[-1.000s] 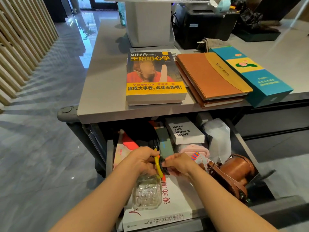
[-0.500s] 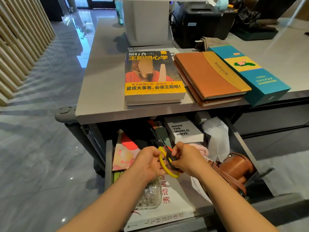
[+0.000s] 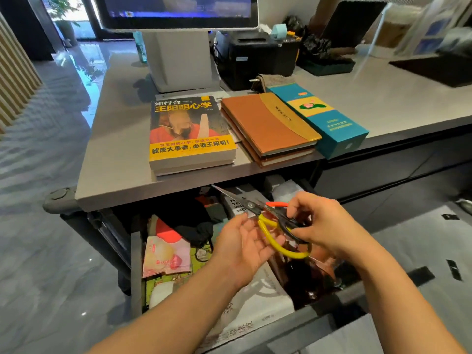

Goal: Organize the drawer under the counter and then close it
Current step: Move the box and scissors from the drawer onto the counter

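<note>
The scissors are held above the open drawer, blade tips just below the front edge of the counter. The handles are clasped by the right grip. The left grip lies open, palm up, beneath the yellow loop. The drawer is crowded wall to wall.

One cam only: head-worn, wide-angle, edges bent. It looks fwd and down from above the person's chest. Both forearms run in from the bottom edge. Left hand and right hand meet at the metal scissors with coloured handles just below centre, v. close to the lens. The open dark-grey drawer sits right under them, lower middle. The flat grey tabletop fills the mid band, seen from its front edge. The white boxy monitor stand is top centre, further back, its screen cut by the top edge. Glossy grey floor runs down the left side.
</note>
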Demonstrator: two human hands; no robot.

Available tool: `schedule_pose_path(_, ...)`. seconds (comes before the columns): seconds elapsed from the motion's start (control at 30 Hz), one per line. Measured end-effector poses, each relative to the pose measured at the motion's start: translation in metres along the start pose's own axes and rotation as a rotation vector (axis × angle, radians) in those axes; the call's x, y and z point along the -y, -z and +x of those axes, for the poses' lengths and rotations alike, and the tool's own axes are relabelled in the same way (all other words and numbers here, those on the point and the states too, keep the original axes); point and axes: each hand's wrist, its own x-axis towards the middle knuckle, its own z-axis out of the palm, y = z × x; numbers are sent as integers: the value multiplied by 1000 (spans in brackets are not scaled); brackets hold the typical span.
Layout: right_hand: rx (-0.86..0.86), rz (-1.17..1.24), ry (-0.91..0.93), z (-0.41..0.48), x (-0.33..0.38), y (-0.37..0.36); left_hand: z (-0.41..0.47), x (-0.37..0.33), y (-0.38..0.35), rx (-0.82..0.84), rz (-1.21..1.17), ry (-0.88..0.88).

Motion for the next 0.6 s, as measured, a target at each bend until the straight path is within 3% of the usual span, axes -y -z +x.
schedule_pose_path(0.27,-256,-100,20,34,4,76,16,-19,-80,109,95,-150)
schedule_pose_path(0.53,-422,-167,8,103,-40,142,70,-20,-162,-1,339,-490)
schedule_pose_path(0.6,-452,-192,-14,119,-55,154,91,-16,-177,-69,581,-601)
